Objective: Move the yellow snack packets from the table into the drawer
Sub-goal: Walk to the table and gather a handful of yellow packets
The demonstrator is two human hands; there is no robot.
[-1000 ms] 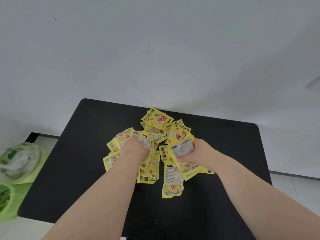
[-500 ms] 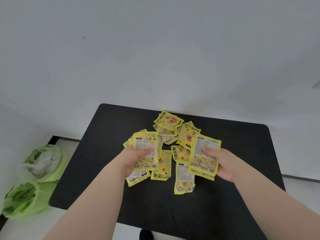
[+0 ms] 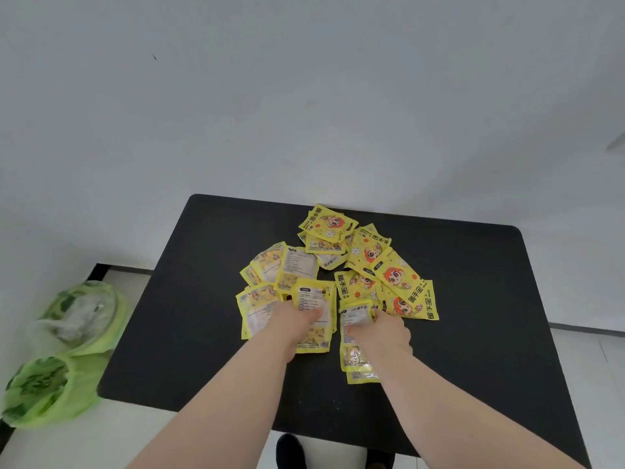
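Packets everywhere: yellow snack packets (image 3: 368, 258) lie heaped and overlapping in the middle of the black table (image 3: 473, 299). My left hand (image 3: 292, 321) grips one label-up packet (image 3: 313, 299) at the pile's near edge, thumb across its face; my right hand (image 3: 385, 330), just beside it, has its fingers (image 3: 397, 326) curled round a second packet (image 3: 355, 316). Green bags (image 3: 64, 350) sit on the floor to my left, beside the table.

Yellow snack packets (image 3: 367, 252) lie overlapping on the black table (image 3: 203, 333), some seemingly face-down.
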